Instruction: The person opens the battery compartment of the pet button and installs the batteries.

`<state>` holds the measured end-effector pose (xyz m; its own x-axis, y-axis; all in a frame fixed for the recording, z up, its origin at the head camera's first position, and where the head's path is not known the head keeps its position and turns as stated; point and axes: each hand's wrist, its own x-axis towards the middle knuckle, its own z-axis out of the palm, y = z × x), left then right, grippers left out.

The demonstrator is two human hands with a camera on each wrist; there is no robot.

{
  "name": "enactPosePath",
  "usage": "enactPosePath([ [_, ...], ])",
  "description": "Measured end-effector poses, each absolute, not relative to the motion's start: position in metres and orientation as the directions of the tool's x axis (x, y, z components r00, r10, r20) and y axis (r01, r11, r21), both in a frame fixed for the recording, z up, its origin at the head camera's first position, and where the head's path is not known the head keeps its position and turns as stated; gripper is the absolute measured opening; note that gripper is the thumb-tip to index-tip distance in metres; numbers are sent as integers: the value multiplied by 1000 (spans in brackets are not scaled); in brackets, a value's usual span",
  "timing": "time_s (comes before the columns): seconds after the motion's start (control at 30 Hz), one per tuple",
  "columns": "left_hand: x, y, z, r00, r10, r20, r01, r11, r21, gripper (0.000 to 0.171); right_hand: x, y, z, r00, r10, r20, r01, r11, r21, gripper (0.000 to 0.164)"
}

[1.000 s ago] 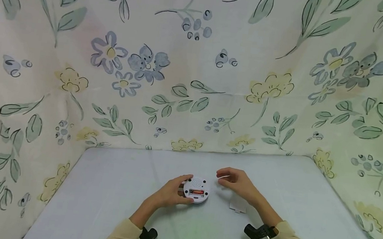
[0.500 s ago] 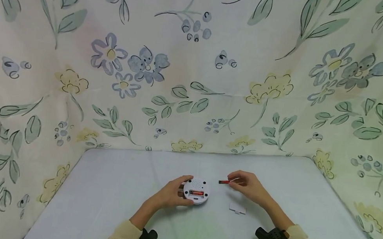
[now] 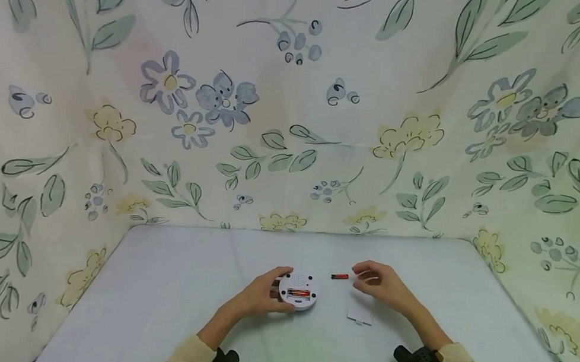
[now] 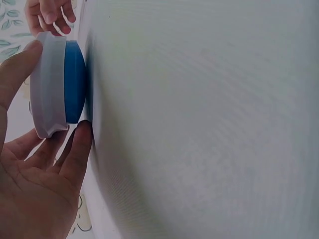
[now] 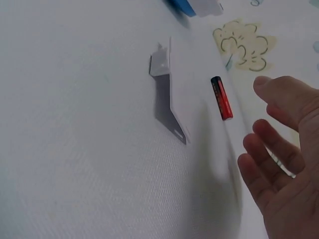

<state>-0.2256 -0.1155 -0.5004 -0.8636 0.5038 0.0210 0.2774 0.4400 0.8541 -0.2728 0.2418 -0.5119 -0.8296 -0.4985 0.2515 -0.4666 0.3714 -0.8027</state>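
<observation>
One round device (image 3: 299,281), prob. light & stiff, sits gripped in L hand (image 3: 258,295) at the worktop (image 3: 176,287); rim's (image 4: 49,92) the best hold. R hand (image 3: 384,284) hovers empty, fingers relaxed, nr loose red batt (image 3: 340,277).

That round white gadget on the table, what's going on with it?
Someone's left hand grips the round white gadget, with at least one red battery set in its upturned face. A loose red battery lies on the table; the right hand is beside it, holding nothing. A small white piece, perhaps a cover, lies nearby.
</observation>
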Motion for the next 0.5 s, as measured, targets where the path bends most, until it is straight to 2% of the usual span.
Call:
enactPosePath([
  [0.17, -226, -114, -500, -864, 503, 26, 277, 433, 858, 85, -280, 240, -515, -823, -501, 268, -500, 413, -762, 43],
  [0.5, -226, -115, -502, -867, 497, 30, 282, 440, 853, 85, -292, 226, -518, -834, -504, 224, -498, 516, -696, 58],
])
